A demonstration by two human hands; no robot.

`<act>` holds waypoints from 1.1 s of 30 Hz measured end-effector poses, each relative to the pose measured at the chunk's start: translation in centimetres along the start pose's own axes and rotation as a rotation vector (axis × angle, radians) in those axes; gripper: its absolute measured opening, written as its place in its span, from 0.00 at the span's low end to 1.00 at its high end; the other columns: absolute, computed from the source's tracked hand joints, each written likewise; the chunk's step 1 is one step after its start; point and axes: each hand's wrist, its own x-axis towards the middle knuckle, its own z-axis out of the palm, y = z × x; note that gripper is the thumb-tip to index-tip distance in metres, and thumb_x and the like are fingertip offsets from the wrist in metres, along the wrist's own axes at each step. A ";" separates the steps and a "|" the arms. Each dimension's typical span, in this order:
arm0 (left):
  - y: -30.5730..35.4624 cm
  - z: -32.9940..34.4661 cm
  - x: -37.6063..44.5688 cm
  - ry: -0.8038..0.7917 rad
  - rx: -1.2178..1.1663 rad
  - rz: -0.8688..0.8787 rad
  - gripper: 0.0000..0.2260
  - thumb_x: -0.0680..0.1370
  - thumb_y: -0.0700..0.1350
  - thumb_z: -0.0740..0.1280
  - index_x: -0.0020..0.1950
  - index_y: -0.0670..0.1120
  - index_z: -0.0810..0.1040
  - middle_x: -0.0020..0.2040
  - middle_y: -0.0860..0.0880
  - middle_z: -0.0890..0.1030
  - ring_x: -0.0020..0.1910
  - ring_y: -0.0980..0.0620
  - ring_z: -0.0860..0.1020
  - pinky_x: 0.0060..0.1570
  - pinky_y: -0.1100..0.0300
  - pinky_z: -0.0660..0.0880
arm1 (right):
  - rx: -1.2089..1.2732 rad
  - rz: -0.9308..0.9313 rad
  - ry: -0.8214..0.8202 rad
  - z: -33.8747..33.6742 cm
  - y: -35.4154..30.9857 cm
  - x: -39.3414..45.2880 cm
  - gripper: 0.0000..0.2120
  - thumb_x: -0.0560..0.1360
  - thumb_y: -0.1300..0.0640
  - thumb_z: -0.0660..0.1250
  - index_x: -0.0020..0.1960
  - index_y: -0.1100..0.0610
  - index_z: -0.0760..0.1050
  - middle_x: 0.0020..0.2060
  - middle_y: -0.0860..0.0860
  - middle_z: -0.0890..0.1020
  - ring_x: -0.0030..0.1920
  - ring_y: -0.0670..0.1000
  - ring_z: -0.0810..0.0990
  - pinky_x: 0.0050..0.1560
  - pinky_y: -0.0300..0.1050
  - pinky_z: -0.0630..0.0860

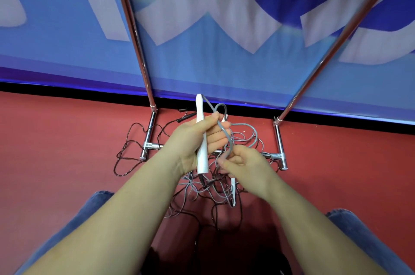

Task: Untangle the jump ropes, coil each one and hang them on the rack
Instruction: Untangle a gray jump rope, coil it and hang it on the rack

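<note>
Nearest, the right hand (243, 163) pinches a loop of grey rope (228, 140) between curled fingers. The left hand (197, 137) grips a white handle (201, 140) upright. Below them, tangled ropes (211, 187) lie on the red floor (56, 140) between the rack (149, 131) feet, by the floor's far edge.

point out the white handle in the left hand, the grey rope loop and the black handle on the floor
white handle (203, 146), head view, middle of shaft
grey rope loop (226, 133), head view, right side of loop
black handle (186, 117), head view, middle of grip
</note>
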 end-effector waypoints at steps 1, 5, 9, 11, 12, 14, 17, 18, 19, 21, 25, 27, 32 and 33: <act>-0.1 0.0 0.1 0.012 0.058 0.043 0.06 0.79 0.42 0.63 0.46 0.42 0.78 0.36 0.46 0.84 0.33 0.53 0.83 0.36 0.62 0.81 | 0.059 0.028 0.003 -0.1 -0.1 0.0 0.04 0.76 0.59 0.66 0.43 0.58 0.74 0.40 0.58 0.82 0.38 0.52 0.82 0.45 0.44 0.78; -1.0 -0.5 0.4 0.087 0.388 0.147 0.04 0.78 0.38 0.65 0.45 0.44 0.79 0.40 0.45 0.82 0.39 0.51 0.79 0.42 0.61 0.75 | 0.539 0.128 0.122 -1.4 -1.4 0.2 0.05 0.78 0.61 0.63 0.44 0.61 0.73 0.38 0.57 0.83 0.36 0.49 0.84 0.38 0.40 0.81; -1.8 -1.0 0.0 0.023 0.959 0.078 0.05 0.76 0.38 0.67 0.46 0.47 0.80 0.33 0.54 0.75 0.32 0.56 0.70 0.34 0.67 0.66 | 0.932 0.161 0.134 -3.0 -2.4 0.1 0.08 0.79 0.60 0.60 0.44 0.61 0.74 0.35 0.55 0.85 0.37 0.49 0.85 0.35 0.39 0.81; -2.1 -1.0 0.0 0.011 1.027 0.070 0.04 0.76 0.39 0.66 0.45 0.47 0.78 0.32 0.53 0.72 0.32 0.55 0.68 0.34 0.64 0.64 | 1.020 0.171 0.113 -3.0 -2.7 0.0 0.09 0.80 0.60 0.58 0.44 0.60 0.74 0.34 0.55 0.85 0.35 0.49 0.85 0.35 0.38 0.81; -2.1 -1.0 0.1 0.020 1.009 0.076 0.02 0.76 0.40 0.67 0.46 0.46 0.79 0.32 0.53 0.72 0.32 0.54 0.68 0.34 0.64 0.65 | 1.054 0.172 0.108 -3.0 -2.8 -0.1 0.09 0.80 0.60 0.58 0.44 0.60 0.74 0.34 0.55 0.85 0.35 0.49 0.85 0.35 0.38 0.81; -2.2 -1.0 0.2 0.034 0.927 0.105 0.05 0.77 0.43 0.68 0.46 0.42 0.79 0.33 0.51 0.74 0.33 0.52 0.69 0.39 0.62 0.67 | 1.108 0.153 0.115 -3.2 -3.0 -0.1 0.08 0.80 0.60 0.58 0.45 0.61 0.74 0.34 0.55 0.85 0.36 0.49 0.85 0.35 0.38 0.81; -2.5 -1.3 0.7 0.064 0.838 0.161 0.07 0.77 0.43 0.68 0.41 0.41 0.78 0.36 0.44 0.77 0.37 0.50 0.72 0.43 0.54 0.70 | 1.038 0.087 0.143 -3.7 -2.4 0.3 0.07 0.79 0.60 0.60 0.50 0.61 0.75 0.39 0.55 0.85 0.41 0.51 0.85 0.41 0.42 0.82; -2.5 -1.3 0.7 0.076 0.806 0.183 0.07 0.77 0.41 0.68 0.39 0.42 0.78 0.36 0.43 0.79 0.37 0.49 0.73 0.43 0.54 0.71 | 0.902 0.082 0.159 -3.6 -2.0 0.5 0.06 0.78 0.60 0.62 0.53 0.61 0.75 0.41 0.55 0.85 0.44 0.50 0.85 0.44 0.43 0.82; -2.6 -1.3 0.9 0.093 0.768 0.200 0.08 0.77 0.40 0.67 0.38 0.43 0.78 0.35 0.44 0.80 0.36 0.48 0.74 0.42 0.54 0.72 | 0.693 0.085 0.173 -3.4 -1.4 0.6 0.08 0.77 0.60 0.64 0.55 0.60 0.75 0.43 0.54 0.84 0.46 0.50 0.84 0.47 0.43 0.81; -2.4 -1.2 1.0 0.119 0.656 0.221 0.07 0.78 0.39 0.66 0.39 0.43 0.76 0.32 0.47 0.81 0.31 0.50 0.76 0.37 0.58 0.74 | 0.233 0.085 0.156 -2.7 -0.2 0.7 0.14 0.74 0.61 0.68 0.59 0.59 0.75 0.44 0.51 0.82 0.47 0.48 0.82 0.51 0.44 0.79; -1.6 -0.3 0.5 0.098 0.423 0.191 0.05 0.78 0.39 0.66 0.42 0.43 0.76 0.32 0.47 0.81 0.25 0.56 0.76 0.30 0.66 0.76 | -0.004 0.097 0.022 -1.3 1.1 0.8 0.15 0.72 0.63 0.70 0.58 0.59 0.76 0.49 0.55 0.81 0.49 0.52 0.81 0.59 0.47 0.76; -1.4 -0.1 0.3 0.070 0.379 0.174 0.05 0.78 0.40 0.66 0.42 0.43 0.76 0.31 0.48 0.81 0.26 0.55 0.77 0.29 0.66 0.77 | -0.012 0.053 0.030 -0.9 1.3 0.8 0.07 0.72 0.63 0.71 0.50 0.57 0.78 0.41 0.51 0.82 0.42 0.48 0.81 0.51 0.43 0.78; -0.8 0.0 0.0 0.088 0.317 0.192 0.07 0.78 0.40 0.66 0.40 0.44 0.77 0.27 0.50 0.80 0.24 0.55 0.78 0.28 0.65 0.77 | -0.069 -0.009 0.237 -1.0 1.0 0.7 0.17 0.69 0.58 0.74 0.56 0.51 0.75 0.48 0.47 0.80 0.48 0.46 0.79 0.51 0.40 0.75; -0.8 0.0 0.0 0.099 0.312 0.197 0.07 0.78 0.40 0.66 0.39 0.43 0.76 0.27 0.50 0.80 0.24 0.55 0.78 0.28 0.65 0.77 | -0.099 -0.049 0.277 -1.0 0.8 0.6 0.21 0.68 0.57 0.75 0.58 0.49 0.73 0.52 0.46 0.77 0.51 0.46 0.78 0.54 0.41 0.74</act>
